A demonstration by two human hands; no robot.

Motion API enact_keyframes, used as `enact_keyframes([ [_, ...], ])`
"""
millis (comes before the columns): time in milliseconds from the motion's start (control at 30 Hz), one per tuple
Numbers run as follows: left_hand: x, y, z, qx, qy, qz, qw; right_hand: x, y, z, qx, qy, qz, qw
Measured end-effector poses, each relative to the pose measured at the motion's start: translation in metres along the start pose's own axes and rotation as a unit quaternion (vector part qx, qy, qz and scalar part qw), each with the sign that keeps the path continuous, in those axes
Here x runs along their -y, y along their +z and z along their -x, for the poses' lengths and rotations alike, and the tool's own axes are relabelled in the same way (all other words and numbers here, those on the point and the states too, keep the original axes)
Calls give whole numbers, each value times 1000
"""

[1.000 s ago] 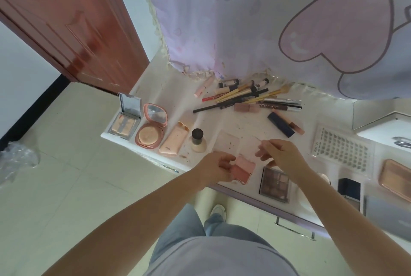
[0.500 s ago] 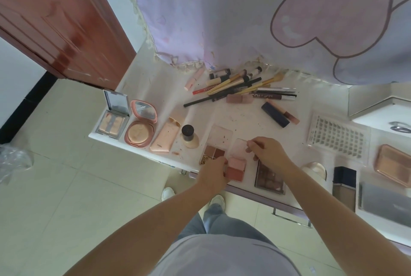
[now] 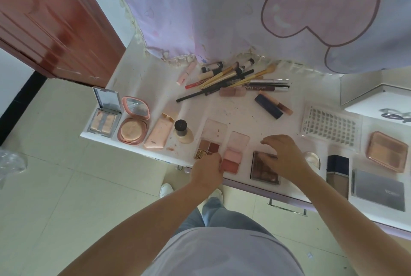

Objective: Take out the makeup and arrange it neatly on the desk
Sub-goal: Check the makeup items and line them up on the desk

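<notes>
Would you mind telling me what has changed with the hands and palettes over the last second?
The right hand let go of the pink palette lid and moved right, now over the brown palette. The pink palette now lies open on the desk beside the red-brown palette, which was hidden before. The left hand stays at the pink palette's near corner. The brushes and compacts are unchanged.

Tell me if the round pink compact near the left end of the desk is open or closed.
Open. The round pink compact has its mirrored lid tipped back, and the pale powder pan below is showing.
</notes>
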State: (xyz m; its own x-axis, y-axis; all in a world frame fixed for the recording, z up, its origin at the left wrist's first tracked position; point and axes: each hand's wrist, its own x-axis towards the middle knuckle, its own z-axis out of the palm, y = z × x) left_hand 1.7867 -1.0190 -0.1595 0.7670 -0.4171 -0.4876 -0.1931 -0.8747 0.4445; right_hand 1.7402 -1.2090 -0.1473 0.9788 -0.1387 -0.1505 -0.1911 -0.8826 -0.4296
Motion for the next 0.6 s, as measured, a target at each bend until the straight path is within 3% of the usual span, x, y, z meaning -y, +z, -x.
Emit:
enact_keyframes([
  [67,1,-2,3,-3,7,4,1000,-9,5,13,33,-55,112,992],
  [167,3,-5,7,-7,14,14,1000,-11,10,26,195,6,210,958],
  [267,5,-7,8,-9,14,20,1000,-8,14,28,207,10,228,951],
  [400,5,-16,11,1,30,43,999,-6,14,26,174,-17,145,974],
  [500,1,-28,15,14,66,102,993,7,0,23,123,1,-32,992],
  [600,-9,-47,21,38,91,218,971,23,-25,26,79,-9,-182,980],
])
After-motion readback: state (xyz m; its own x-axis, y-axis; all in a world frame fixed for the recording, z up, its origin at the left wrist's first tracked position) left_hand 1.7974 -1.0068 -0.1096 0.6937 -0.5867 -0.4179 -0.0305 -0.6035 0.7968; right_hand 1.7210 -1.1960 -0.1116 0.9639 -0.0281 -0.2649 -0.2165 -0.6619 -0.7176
